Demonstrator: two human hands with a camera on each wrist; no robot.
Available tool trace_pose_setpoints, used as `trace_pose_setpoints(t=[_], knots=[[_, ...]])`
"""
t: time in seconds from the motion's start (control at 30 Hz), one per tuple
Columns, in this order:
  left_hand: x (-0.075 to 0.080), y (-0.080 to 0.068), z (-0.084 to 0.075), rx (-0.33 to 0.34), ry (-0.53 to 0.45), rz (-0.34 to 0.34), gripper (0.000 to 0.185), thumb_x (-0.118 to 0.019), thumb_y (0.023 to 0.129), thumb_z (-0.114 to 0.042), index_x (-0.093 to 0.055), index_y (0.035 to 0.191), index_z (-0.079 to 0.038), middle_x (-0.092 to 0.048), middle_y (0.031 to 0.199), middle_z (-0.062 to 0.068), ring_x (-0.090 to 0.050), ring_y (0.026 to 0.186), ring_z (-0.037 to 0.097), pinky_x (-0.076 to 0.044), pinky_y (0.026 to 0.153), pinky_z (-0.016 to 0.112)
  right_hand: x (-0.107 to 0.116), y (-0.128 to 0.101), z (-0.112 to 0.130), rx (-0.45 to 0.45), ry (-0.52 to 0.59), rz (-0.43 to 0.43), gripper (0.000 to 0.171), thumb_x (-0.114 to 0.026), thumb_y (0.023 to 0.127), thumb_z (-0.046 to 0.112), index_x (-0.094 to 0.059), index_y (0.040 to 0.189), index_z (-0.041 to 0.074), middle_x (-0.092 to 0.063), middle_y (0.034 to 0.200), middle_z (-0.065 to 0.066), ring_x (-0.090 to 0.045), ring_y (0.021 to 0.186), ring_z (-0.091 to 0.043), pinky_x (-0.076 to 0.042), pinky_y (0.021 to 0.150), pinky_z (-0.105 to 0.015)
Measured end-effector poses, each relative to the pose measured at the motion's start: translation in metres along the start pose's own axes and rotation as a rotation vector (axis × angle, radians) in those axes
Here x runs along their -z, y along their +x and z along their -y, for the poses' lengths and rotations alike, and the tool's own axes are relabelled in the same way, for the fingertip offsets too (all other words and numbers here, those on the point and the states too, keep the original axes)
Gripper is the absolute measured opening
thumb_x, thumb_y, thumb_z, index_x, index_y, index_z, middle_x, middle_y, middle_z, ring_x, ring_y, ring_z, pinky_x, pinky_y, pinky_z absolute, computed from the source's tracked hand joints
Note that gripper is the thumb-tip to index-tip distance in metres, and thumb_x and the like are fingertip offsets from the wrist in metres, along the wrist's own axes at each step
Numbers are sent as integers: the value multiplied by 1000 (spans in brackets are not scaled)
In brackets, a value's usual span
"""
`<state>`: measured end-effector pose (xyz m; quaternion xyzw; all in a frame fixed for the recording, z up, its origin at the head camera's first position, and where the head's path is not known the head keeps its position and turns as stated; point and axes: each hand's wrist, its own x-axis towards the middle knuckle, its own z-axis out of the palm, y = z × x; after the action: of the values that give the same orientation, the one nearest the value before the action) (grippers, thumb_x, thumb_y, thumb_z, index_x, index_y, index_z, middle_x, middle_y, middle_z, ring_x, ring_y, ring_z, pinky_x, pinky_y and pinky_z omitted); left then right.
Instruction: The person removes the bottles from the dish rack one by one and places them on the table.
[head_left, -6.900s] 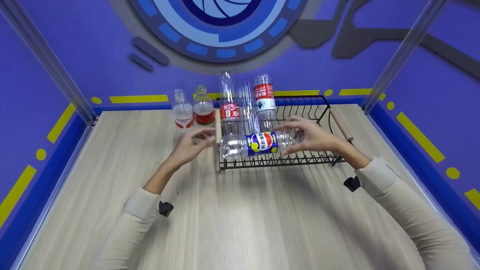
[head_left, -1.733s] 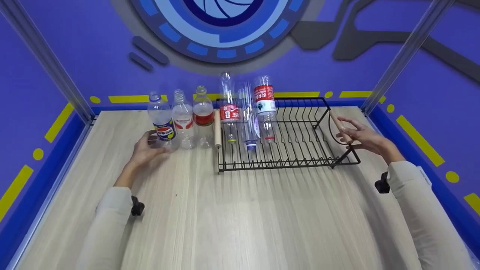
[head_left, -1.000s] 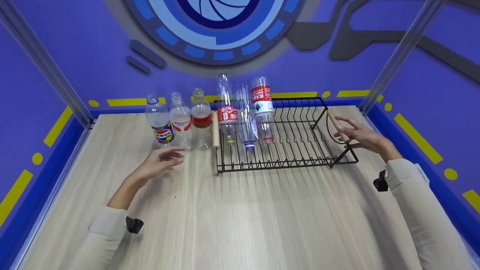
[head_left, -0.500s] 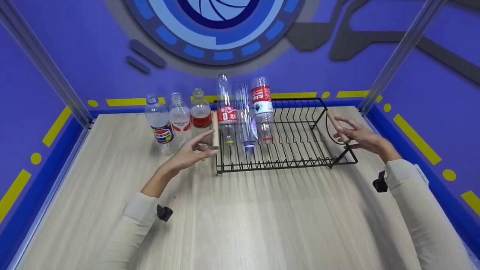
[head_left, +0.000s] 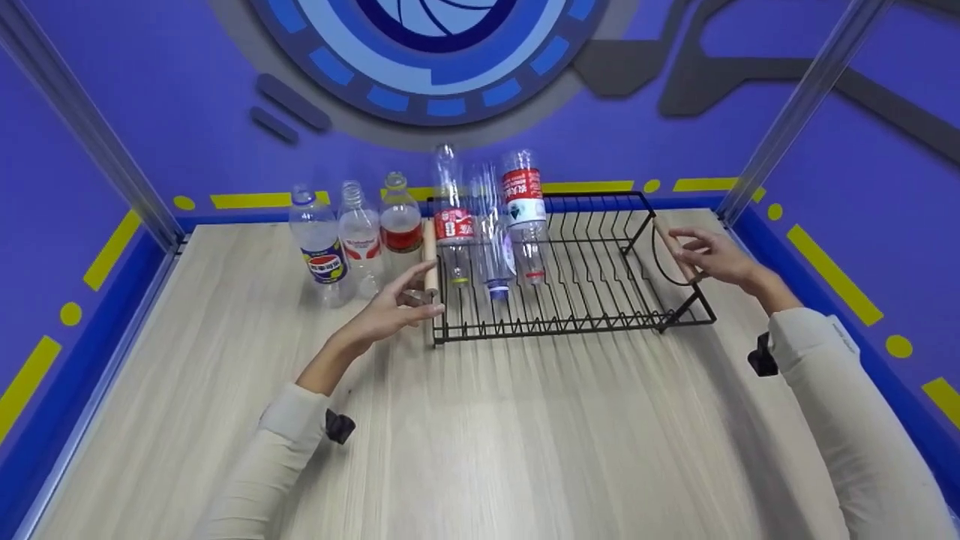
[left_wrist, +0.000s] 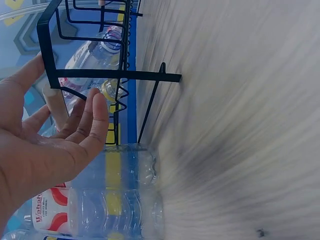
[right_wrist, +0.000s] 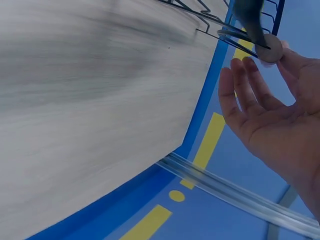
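A black wire dish rack (head_left: 589, 328) with wooden handles at both ends stands on the table. My left hand (head_left: 386, 311) is at its left handle (head_left: 430, 255); in the left wrist view, thumb and index finger lie either side of the handle and the other fingers curve loosely below. My right hand (head_left: 716, 256) holds the right handle (head_left: 675, 251) between thumb and fingers, the other fingers spread below it in the right wrist view. Inside the rack's left half lean a red-labelled bottle (head_left: 454, 225), a clear bottle (head_left: 495, 259) and another red-labelled bottle (head_left: 524, 196), all neck down.
Left of the rack, three plastic bottles stand upright in a row: a blue-labelled bottle (head_left: 324, 262), a white-and-red-labelled bottle (head_left: 362, 244) and a dark-red-labelled bottle (head_left: 402, 229). Blue panels (head_left: 600, 142) enclose the wooden table (head_left: 480, 442) at the back and sides.
The blue-labelled bottle has gone from the right hand over the rack to standing at the row's left end. The left hand has left it and moved right to the rack's left handle.
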<state>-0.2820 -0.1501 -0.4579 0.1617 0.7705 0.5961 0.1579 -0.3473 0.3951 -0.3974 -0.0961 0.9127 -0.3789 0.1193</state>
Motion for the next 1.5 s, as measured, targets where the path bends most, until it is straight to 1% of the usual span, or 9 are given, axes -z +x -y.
trace_pose_setpoints(t=[0.13,0.2,0.33,0.43,0.53,0.67,1.0,1.27,1.5], knots=[[0,0,0,24,-6,1,80,-73,96,-25,-27,162,-28,-49,147,17,-56,117,25,-54,94,47,5,1,13,21,-105,-87,53,-48,109,25,-38,155,0,-49,144,-34,-62,109,-21,-52,74,-15],[0,0,0,35,-9,-6,80,-73,96,-25,-27,162,-28,-49,146,17,-55,117,25,-54,93,45,8,3,21,35,-124,-119,53,-48,109,28,-40,154,1,-51,145,-32,-61,109,-15,-50,74,-14],[0,2,-2,30,-7,-12,81,-73,96,-24,-27,162,-26,-47,146,18,-55,118,28,-54,92,44,14,9,41,61,-119,-129,51,-49,109,28,-43,152,1,-53,143,-32,-56,93,7,-50,73,-12],[0,1,-3,28,-13,-15,81,-74,95,-23,-28,162,-26,-46,147,18,-55,118,28,-55,92,45,11,16,55,66,-92,-113,49,-49,109,25,-45,151,1,-59,136,-30,-55,89,11,-53,76,-15],[-1,3,-2,27,-27,-11,80,-73,95,-21,-29,162,-26,-45,146,17,-56,114,26,-55,90,45,4,23,68,54,-46,-85,49,-51,108,25,-46,151,4,-66,122,-17,-59,89,5,-55,78,-18],[-1,5,-2,19,-40,-8,78,-72,96,-16,-30,161,-25,-46,144,17,-57,110,23,-55,87,43,-10,37,82,67,18,-36,47,-52,108,23,-47,150,3,-64,114,-5,-63,92,-4,-55,77,-20],[-1,4,0,29,-50,-15,81,-74,95,-20,-28,162,-26,-44,146,17,-57,111,23,-56,85,39,-55,76,114,79,23,106,45,-52,107,21,-48,149,4,-64,122,-17,-64,101,-20,-57,82,-26],[-1,4,1,44,-35,-20,80,-74,95,-22,-30,161,-31,-42,150,16,-57,113,25,-55,88,42,-83,96,130,44,16,218,48,-52,107,19,-44,150,-1,-61,123,-20,-61,90,-10,-58,79,-26],[-1,5,4,35,-54,-15,79,-74,95,-21,-30,160,-31,-43,149,16,-59,112,24,-55,91,46,-94,103,139,-24,-17,287,59,-51,108,25,-30,157,-1,-49,147,-29,-59,120,-37,-55,102,-48]])
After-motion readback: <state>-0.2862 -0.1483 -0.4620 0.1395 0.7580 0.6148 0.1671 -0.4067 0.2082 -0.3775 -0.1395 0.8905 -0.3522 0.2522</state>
